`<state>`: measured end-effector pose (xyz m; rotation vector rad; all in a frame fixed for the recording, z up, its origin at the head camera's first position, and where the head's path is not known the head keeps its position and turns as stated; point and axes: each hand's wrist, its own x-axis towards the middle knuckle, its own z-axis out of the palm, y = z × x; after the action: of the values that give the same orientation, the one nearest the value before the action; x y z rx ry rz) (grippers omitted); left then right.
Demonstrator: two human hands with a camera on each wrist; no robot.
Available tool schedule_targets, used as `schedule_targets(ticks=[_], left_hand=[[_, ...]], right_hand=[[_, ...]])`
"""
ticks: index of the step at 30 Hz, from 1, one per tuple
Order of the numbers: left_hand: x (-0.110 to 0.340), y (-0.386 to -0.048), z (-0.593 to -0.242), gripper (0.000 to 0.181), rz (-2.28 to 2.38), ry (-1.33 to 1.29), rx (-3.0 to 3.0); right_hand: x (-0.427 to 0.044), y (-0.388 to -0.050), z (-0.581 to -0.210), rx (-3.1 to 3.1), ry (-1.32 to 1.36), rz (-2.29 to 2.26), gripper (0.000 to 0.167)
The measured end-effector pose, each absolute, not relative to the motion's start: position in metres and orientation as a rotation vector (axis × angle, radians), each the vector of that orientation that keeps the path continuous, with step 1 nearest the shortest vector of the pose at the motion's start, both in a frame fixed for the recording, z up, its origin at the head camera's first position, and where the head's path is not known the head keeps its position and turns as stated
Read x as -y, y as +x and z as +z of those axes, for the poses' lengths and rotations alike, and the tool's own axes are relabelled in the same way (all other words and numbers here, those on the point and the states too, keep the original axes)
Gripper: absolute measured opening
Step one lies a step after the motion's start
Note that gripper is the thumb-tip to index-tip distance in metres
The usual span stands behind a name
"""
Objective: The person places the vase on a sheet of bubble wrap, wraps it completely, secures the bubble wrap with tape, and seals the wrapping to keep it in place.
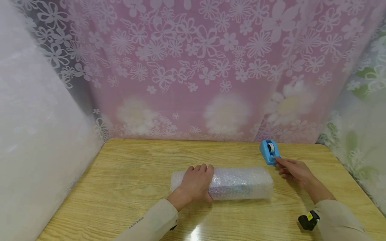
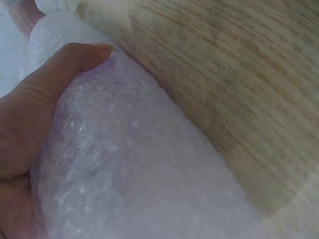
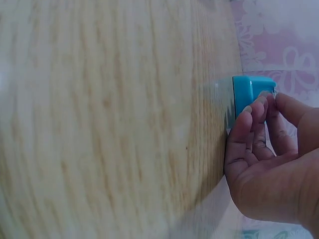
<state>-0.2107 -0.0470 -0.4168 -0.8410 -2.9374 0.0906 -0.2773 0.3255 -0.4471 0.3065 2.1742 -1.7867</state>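
A roll of bubble wrap (image 1: 241,183), with something bluish and purple showing faintly inside, lies lengthwise on the table. My left hand (image 1: 197,182) grips it left of its middle, fingers over the far side and thumb (image 2: 75,62) along the near side. At the back right stands a blue tape dispenser (image 1: 266,152) holding a small roll of clear tape (image 1: 271,147). My right hand (image 1: 294,171) is at the dispenser's front, thumb and forefinger pinching the tape's end by the cutter. The right wrist view shows the fingertips against the dispenser (image 3: 244,94); the tape itself is barely visible there.
The wood-grain table (image 1: 135,174) meets a pink flowered curtain (image 1: 181,83) at its back edge. Pale sheeting hangs at the left (image 1: 39,117) and a flowered sheet at the right. A black wrist camera (image 1: 308,221) sits by the right sleeve.
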Motion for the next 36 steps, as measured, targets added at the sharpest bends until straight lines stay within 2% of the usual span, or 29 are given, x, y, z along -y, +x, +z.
schedule_targets(ticks=[5, 22, 31, 34, 36], left_hand=[[0.047, -0.212, -0.418, 0.073, 0.089, -0.843, 2.938], [0.048, -0.213, -0.420, 0.075, 0.058, -0.832, 2.968], [0.048, -0.213, -0.418, 0.076, 0.063, -0.834, 2.973], [0.048, -0.213, -0.419, 0.077, 0.060, -0.836, 2.972], [0.048, -0.213, -0.419, 0.077, 0.065, -0.834, 2.972]], right_hand=[[-0.327, -0.278, -0.449, -2.162, 0.300, -1.790, 0.047], [-0.330, -0.282, -0.459, -2.128, 0.230, -1.875, 0.009], [-0.335, -0.285, -0.464, -2.044, 0.233, -1.913, 0.003], [-0.336, -0.285, -0.464, -2.038, 0.232, -1.906, 0.005], [-0.334, -0.284, -0.464, -2.100, 0.214, -1.858, 0.017]])
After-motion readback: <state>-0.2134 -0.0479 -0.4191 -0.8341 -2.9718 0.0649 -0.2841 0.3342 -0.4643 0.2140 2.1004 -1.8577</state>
